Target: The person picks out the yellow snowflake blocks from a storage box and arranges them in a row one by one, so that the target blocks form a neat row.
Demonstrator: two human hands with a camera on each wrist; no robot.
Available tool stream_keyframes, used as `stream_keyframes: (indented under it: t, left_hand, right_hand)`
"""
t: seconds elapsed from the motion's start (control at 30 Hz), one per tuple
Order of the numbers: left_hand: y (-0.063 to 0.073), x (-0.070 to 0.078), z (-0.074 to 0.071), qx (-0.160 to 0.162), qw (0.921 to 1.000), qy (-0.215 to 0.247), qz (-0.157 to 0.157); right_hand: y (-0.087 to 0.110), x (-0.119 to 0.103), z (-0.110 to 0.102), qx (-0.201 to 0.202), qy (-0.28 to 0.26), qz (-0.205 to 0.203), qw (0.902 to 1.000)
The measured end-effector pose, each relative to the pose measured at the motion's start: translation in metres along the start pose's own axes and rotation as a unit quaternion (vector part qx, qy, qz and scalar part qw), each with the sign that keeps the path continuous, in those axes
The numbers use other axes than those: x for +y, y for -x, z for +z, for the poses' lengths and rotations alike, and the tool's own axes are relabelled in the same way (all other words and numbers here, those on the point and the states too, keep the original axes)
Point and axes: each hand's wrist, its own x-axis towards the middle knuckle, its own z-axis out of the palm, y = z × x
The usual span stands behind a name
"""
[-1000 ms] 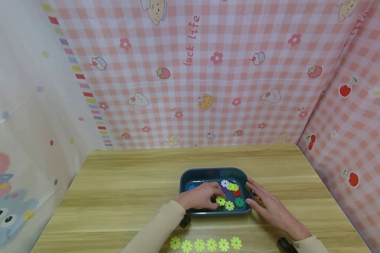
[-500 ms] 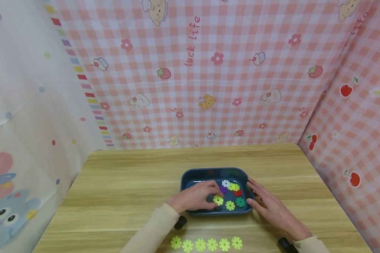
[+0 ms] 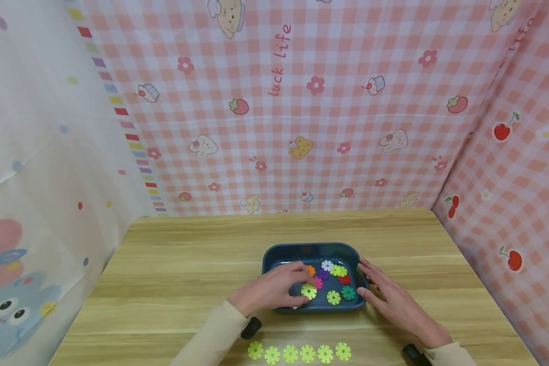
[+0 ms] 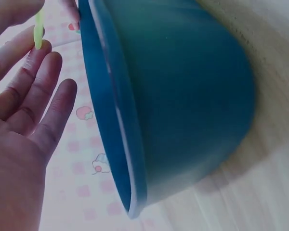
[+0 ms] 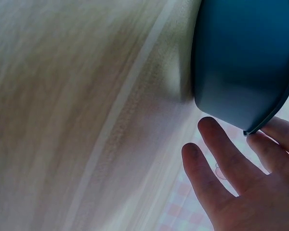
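My left hand (image 3: 274,287) reaches over the near left side of a dark blue tub (image 3: 317,308) and pinches a yellow-green snowflake disc (image 3: 308,292) between thumb and fingers. Seen edge-on in the left wrist view, the held disc (image 4: 39,30) is above the rim, the other fingers spread apart. Against the tub's right end, my right hand (image 3: 395,305) rests its fairly straight fingers and thumb at the rim. White (image 3: 327,266), purple (image 3: 323,275), red (image 3: 344,279), green (image 3: 348,293), pink (image 3: 318,282) and orange (image 3: 310,270) discs lie inside, with more yellow-green discs (image 3: 333,297).
A row of several yellow-green discs (image 3: 307,353) lies on the wooden table (image 3: 183,264) along its near side, in front of the tub. Pink checked cloth (image 3: 256,122) hangs behind the table, with more cloth at both sides.
My left hand has drawn back leftward with the yellow-green disc, uncovering the pink and orange discs in the tub. The right hand stays at the rim.
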Motion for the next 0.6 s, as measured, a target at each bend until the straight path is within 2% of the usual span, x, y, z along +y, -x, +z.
stream_keyframes:
  t: [0.13,0.4,0.6]
  left_hand:
    - [0.009,0.001,-0.003,0.009,0.9999,-0.004,0.006]
    - [0.026,-0.001,-0.008,0.03,0.9987,-0.011,0.04]
    - [0.038,-0.003,-0.011,0.035,0.9986,-0.004,0.04]
  right_hand:
    - [0.0,0.0,0.0,0.002,0.001,-0.006,1.0]
    - [-0.001,-0.001,-0.001,-0.002,-0.006,-0.002,1.0]
    - [0.0,-0.001,0.0,0.001,-0.002,-0.007,1.0]
